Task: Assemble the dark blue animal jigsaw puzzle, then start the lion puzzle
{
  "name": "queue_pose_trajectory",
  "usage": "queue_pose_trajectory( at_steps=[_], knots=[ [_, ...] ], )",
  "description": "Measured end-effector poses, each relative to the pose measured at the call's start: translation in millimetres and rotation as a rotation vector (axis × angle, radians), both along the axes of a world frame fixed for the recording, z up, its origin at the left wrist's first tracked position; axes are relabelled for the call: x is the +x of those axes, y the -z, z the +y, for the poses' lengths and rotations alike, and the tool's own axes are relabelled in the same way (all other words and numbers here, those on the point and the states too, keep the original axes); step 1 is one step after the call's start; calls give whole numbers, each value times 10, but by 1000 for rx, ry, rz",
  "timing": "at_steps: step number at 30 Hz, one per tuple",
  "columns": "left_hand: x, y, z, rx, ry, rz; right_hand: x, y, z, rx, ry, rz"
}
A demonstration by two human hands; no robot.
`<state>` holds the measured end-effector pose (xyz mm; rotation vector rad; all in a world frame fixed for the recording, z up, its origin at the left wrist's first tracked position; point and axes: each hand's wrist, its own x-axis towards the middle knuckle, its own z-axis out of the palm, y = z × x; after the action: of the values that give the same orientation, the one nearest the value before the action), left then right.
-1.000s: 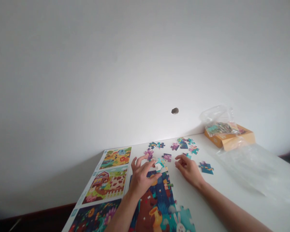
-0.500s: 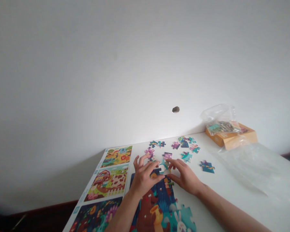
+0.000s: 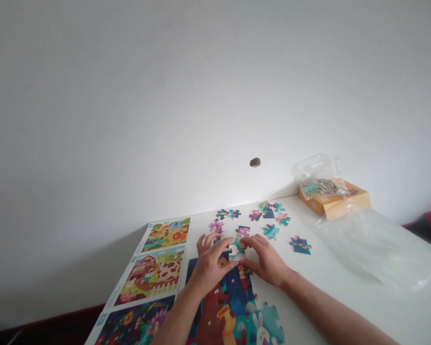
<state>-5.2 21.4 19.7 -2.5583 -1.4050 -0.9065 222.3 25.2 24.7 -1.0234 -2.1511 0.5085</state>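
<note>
A partly joined jigsaw puzzle [image 3: 215,314], with a brown bear, a honey pot and a white rabbit, lies on the table below my hands. At its far edge, a teal and white puzzle piece [image 3: 239,246] sits between my two hands. My right hand [image 3: 266,258] has its index finger and thumb on that piece's right side. My left hand [image 3: 211,263] rests over the puzzle's upper left part, fingers spread, with index finger and thumb apart near the piece's left side. The fingertips partly hide the piece's edges.
Several loose puzzle pieces [image 3: 271,232] lie beyond my hands, one [image 3: 300,245] off to the right. A picture sheet [image 3: 158,270] lies at left. An orange box [image 3: 330,203] bearing a bagged puzzle [image 3: 319,187] stands back right, near a clear plastic bag [image 3: 373,249].
The whole scene has shifted slightly left in view as the head turned. My hands stay at the puzzle's far edge in nearly the same pose around the teal and white piece.
</note>
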Motion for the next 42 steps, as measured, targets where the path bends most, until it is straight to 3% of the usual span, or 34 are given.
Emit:
queue_pose_trajectory(
  at_steps=[3,8,12,16,19,21,23,26,29,34,42],
  knots=[
    [-7,26,23,1,-69,-13,46,-31,38,42,94,-108],
    [-68,52,95,-7,-405,-14,400,-30,218,-11,578,-403],
    [-104,80,138,-103,-633,30,602,0,310,-169,588,-495],
    [-109,73,146,-160,-699,66,571,22,307,-225,567,-450],
    [-117,-45,100,-126,-555,106,528,22,294,-283,544,-312],
    [-112,-179,34,-179,-242,158,516,-3,287,-312,512,-181],
    [-81,-323,-51,-339,65,221,505,-47,280,-334,478,-85],
    [17,-481,-173,-568,281,274,478,-114,264,-381,423,-20],
    [122,-534,-237,-712,359,298,454,-142,254,-479,306,107],
    [167,-497,-230,-828,362,310,451,-142,254,-622,180,368],
    [59,-403,-245,-668,379,225,480,-147,263,-668,121,423]
  ],
)
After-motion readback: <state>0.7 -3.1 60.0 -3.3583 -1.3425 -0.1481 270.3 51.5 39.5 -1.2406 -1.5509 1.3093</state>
